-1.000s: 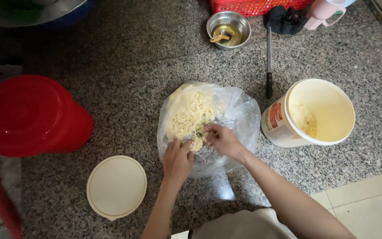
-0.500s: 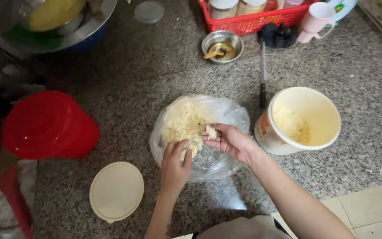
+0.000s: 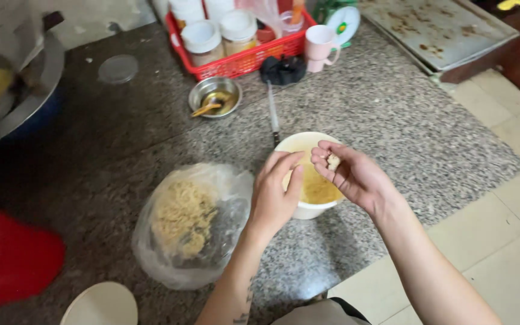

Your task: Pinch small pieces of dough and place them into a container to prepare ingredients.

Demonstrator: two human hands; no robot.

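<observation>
head view: right hand pinches a crumb lump over the white tub of crumbs, left hand open.

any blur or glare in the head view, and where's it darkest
Head view: mostly sharp, both hands included, the left hand and the right hand pinching a dough lump; soft glare on the clear plastic bag; darkest at the upper-left stone counter.

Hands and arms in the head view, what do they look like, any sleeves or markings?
Both forearms are bare, with no sleeves, gloves, rings or watch in view. The left hand has a dark tattoo on the inner forearm near the frame's bottom edge. The right hand shows no markings.
</observation>
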